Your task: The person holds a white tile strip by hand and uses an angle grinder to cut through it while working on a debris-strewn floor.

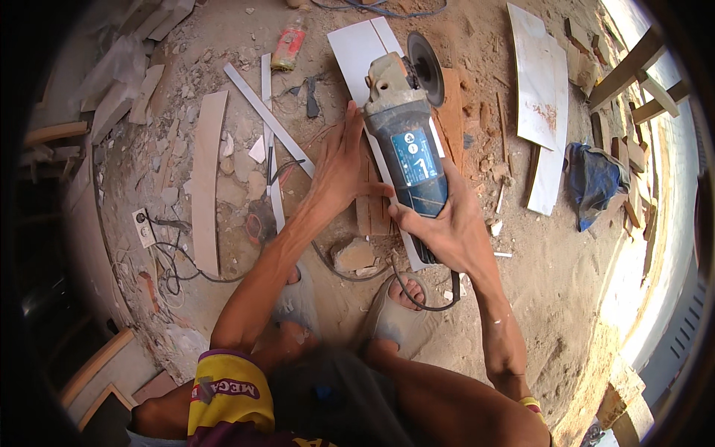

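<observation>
My right hand [453, 220] is wrapped round the rear of a blue and grey angle grinder [406, 119], and its cord [455, 287] hangs below my wrist. The grinder's dark cutting disc [427, 68] stands on edge at the far end, beside a long white tile strip [351, 51]. Along the strip's left side lies my left hand [344, 167], fingers stretched out and thumb reaching toward the grinder body. A thin line runs across the strip's far end. Reddish-brown boards [451, 112] lie beneath the strip; the grinder covers much of its middle.
Tile pieces [530, 82] lie at the right near a blue cloth or bag [596, 179]. Narrow strips [257, 100], a pinkish board [208, 171] and a bottle [289, 46] lie to the left. A power socket [144, 228] with cords sits on the sandy, rubble-strewn ground.
</observation>
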Demonstrator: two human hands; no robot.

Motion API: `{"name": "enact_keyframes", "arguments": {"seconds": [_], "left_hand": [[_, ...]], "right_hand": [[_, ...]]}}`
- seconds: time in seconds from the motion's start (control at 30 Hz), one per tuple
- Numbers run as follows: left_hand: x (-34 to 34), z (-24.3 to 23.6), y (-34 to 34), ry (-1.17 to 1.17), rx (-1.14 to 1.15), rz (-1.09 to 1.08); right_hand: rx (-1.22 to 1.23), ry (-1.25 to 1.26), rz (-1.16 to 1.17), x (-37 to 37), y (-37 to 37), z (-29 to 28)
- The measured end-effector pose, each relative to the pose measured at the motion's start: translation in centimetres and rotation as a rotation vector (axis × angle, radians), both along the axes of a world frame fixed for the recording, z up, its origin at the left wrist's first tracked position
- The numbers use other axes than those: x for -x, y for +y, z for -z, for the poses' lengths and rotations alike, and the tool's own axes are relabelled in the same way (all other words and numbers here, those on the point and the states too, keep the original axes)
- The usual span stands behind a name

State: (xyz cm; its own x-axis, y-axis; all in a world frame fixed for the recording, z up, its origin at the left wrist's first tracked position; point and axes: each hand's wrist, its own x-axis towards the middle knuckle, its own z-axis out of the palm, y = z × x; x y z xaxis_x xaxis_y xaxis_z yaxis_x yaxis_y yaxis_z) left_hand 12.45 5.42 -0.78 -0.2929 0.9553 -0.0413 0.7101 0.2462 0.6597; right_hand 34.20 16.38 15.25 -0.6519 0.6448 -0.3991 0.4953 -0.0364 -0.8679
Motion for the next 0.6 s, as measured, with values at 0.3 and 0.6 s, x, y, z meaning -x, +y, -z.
{"name": "enact_keyframes", "arguments": {"seconds": [0.3,0.6], "left_hand": [[-1.0,-1.3,0.9,0.02,0.042,0.006],[-1.2,-1.8,1.1,-0.041,0.064,-0.051]], "right_hand": [[-0.214,-0.022,-0.024,11.4,8.2,5.9],[-0.246,0.026,-0.036,14.7,10.2,9.7]]}}
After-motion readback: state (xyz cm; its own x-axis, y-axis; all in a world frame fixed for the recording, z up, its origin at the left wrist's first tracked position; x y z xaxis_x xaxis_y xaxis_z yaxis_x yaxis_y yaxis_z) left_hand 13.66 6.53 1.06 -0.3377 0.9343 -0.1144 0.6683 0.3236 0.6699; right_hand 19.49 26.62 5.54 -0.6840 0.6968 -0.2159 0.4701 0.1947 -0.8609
